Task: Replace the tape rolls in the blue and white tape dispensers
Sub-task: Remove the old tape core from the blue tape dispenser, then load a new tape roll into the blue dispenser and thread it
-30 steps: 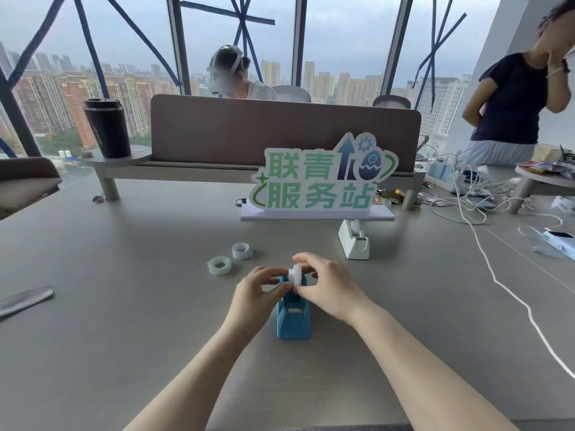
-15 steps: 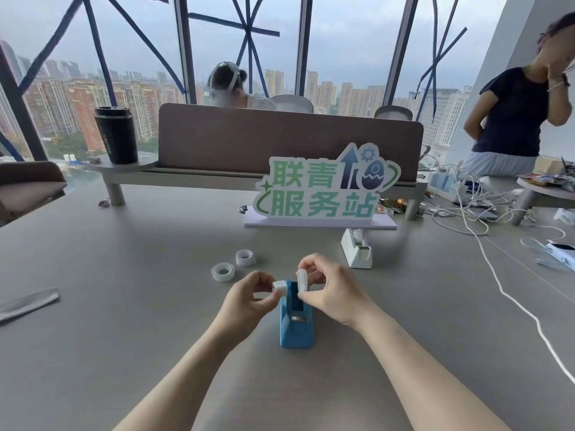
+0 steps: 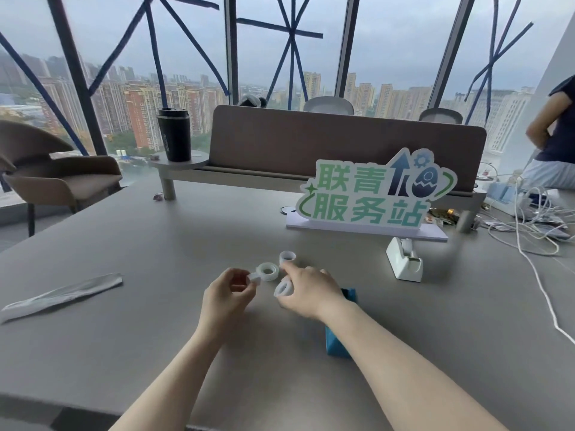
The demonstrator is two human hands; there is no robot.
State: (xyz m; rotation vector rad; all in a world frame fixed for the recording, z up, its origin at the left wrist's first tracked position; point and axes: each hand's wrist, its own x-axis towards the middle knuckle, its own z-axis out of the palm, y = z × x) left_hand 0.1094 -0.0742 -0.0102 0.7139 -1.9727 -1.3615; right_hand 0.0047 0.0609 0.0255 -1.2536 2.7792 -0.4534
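Both hands have left the blue dispenser (image 3: 337, 343) and shifted leftward over the tabletop (image 3: 124, 306), toward the two spare rolls. The dispenser, earlier framed between the hands, now sits mostly hidden behind the right forearm. Left hand (image 3: 228, 295) has carried the small white hub piece (image 3: 252, 277) away, pinched in its fingertips. Right hand (image 3: 308, 292) now holds the removed white ring (image 3: 283, 289) low, near the tabletop, index finger extended toward the larger tape roll (image 3: 267, 271).
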